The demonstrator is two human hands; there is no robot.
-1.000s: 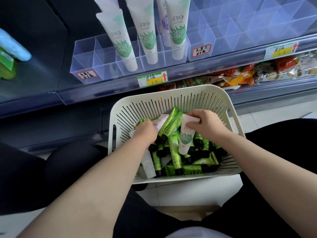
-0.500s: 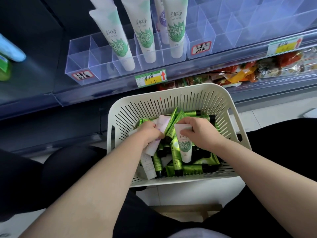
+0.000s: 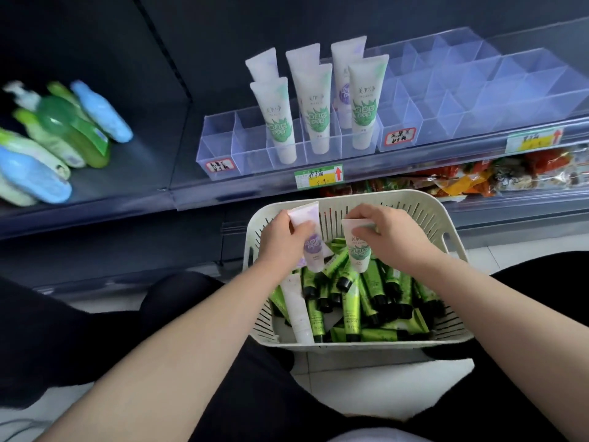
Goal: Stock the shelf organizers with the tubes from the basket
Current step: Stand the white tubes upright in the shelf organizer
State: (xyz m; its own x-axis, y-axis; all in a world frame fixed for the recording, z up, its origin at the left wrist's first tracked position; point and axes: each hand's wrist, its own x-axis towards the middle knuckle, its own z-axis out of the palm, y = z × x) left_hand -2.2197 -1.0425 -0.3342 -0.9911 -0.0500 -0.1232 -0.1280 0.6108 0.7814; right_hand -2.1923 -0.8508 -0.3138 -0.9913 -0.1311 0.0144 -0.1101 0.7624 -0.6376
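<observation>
My left hand (image 3: 280, 240) hangs over the far-left part of the basket (image 3: 446, 224), its fingers (image 3: 301, 229) grasping a white tube with a purple label (image 3: 310, 242), flat end up and level with the far rim. My right hand (image 3: 387, 237) is beside it over the far middle, fingers pinching the flat end of a white tube with a green leaf label (image 3: 358, 247). That tube hangs cap-down, just above the heap of green tubes (image 3: 350, 314) in the basket. One more white tube (image 3: 298, 311) lies along the basket's left wall. Beyond the far rim runs the shelf lip, apart from both hands, with open air between. On the shelf past that lip stands a clear organizer (image 3: 223, 145). Its white tubes (image 3: 277, 122) stand cap-down from the middle compartments rightward, printed 美加净. A second clear organizer (image 3: 478, 90) sits to its right, beyond the basket's far-right corner. Both carry red-bordered handwritten stickers (image 3: 400, 136) I cannot read. A green-and-yellow price tag (image 3: 318, 177) with a red up-arrow sits on the lip just beyond the far rim. Soft bottles (image 3: 63, 138) lie far left of the basket.
</observation>
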